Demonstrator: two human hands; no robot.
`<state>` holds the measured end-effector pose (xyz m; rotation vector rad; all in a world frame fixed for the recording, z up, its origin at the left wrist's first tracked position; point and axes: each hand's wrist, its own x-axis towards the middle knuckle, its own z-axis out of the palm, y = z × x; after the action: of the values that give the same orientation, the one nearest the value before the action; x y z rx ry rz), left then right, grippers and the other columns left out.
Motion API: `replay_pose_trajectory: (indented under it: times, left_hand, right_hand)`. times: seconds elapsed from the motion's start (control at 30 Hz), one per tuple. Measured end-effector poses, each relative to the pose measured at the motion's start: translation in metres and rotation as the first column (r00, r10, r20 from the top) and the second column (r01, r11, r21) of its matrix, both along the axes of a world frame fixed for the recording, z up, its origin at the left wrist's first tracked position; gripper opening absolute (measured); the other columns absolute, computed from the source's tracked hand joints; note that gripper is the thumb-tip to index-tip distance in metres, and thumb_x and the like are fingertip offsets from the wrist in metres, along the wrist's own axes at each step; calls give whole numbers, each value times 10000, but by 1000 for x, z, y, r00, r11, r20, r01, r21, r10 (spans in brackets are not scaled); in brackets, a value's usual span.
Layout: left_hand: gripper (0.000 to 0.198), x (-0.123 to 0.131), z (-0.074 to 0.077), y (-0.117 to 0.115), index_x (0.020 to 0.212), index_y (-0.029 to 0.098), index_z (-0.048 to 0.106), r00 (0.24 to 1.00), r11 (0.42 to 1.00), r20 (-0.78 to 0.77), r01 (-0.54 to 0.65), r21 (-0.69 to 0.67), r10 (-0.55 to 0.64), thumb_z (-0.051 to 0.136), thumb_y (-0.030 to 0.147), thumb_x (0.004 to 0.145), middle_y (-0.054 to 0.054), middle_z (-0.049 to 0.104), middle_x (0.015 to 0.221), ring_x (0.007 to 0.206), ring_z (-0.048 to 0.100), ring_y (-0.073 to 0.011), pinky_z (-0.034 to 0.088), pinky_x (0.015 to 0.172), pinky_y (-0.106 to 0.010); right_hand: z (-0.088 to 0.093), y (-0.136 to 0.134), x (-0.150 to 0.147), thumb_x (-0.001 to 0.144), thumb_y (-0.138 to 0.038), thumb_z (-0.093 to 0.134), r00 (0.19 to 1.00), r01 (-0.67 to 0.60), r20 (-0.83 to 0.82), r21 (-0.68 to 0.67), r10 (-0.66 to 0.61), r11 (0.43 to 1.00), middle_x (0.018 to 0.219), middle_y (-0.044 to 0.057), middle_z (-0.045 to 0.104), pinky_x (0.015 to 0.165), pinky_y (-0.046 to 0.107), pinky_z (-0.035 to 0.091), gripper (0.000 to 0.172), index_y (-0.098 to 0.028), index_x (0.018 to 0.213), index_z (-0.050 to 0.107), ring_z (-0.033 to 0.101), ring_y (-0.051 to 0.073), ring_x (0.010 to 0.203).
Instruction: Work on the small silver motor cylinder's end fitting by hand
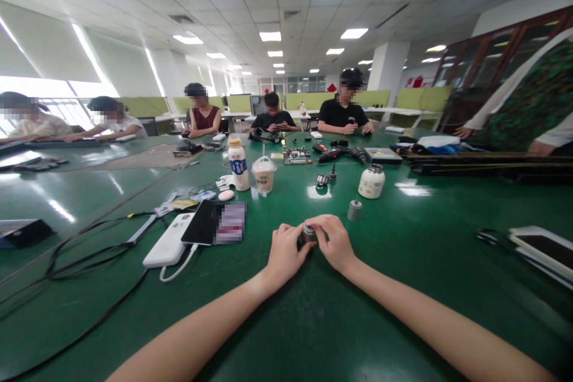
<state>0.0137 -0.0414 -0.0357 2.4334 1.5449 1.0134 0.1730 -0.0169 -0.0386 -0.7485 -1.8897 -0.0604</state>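
A small grey metal cylinder (308, 234), with the look of a small motor, stands on the green table between my hands. Thumb and fingers of my left hand (286, 253) are closed round its side. My right hand (335, 242) has its fingertips pinched at the cylinder's top edge; whatever tiny part may be between them is hidden. A second grey cylinder (355, 210) of similar size stands upright just beyond my right hand. Further off are a small dark part with a thin upright tip (332, 172) and a dark, shiny part (322, 181).
To the left lie a white power bank (170, 240), a phone (203, 222) and black cables (89, 268). A bottle (239, 165), a lidded cup (264, 175) and a cream jar (371, 181) stand ahead. Beyond are a circuit board (297, 156) and several seated people.
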Motion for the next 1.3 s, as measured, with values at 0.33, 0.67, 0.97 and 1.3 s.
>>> replay_pose_trajectory:
  times: [0.33, 0.67, 0.97, 1.3]
  left_hand:
    - [239, 1, -1, -1, 1080, 213, 643, 1000, 1000, -22, 1, 8, -1, 674, 205, 843, -48, 715, 958, 938, 547, -256, 388, 792, -368]
    - [213, 0, 0, -1, 1057, 231, 642, 1000, 1000, -10, 1, -5, -2, 668, 229, 845, -33, 713, 926, 920, 548, -250, 389, 785, -355]
    - [280, 0, 1, 0, 1121, 251, 634, 1000, 999, 2, -10, -30, 10, 665, 237, 843, -38, 708, 959, 940, 547, -254, 396, 799, -361]
    - [293, 0, 1, -2, 1144, 243, 630, 1000, 1000, 4, -13, -26, 13, 653, 234, 852, -40, 713, 942, 917, 550, -254, 393, 776, -354]
  right_hand:
    - [-1, 0, -3, 944, -130, 490, 995, -96, -19, -2, 96, 995, 985, 28, 739, 862, 414, 507, 188, -269, 983, 611, 665, 222, 926]
    - [-3, -2, -5, 933, -183, 536, 992, -40, -122, -98, 28, 994, 999, 36, 727, 865, 405, 521, 125, -265, 994, 608, 660, 229, 950]
    - [-2, -5, -5, 882, -157, 556, 984, -57, -177, -156, 29, 986, 1006, 40, 730, 876, 404, 546, 135, -253, 965, 604, 685, 229, 953]
    - [-3, -6, -7, 826, -109, 573, 973, -116, -216, -167, 79, 979, 1050, 56, 729, 898, 412, 566, 218, -250, 989, 603, 702, 236, 985]
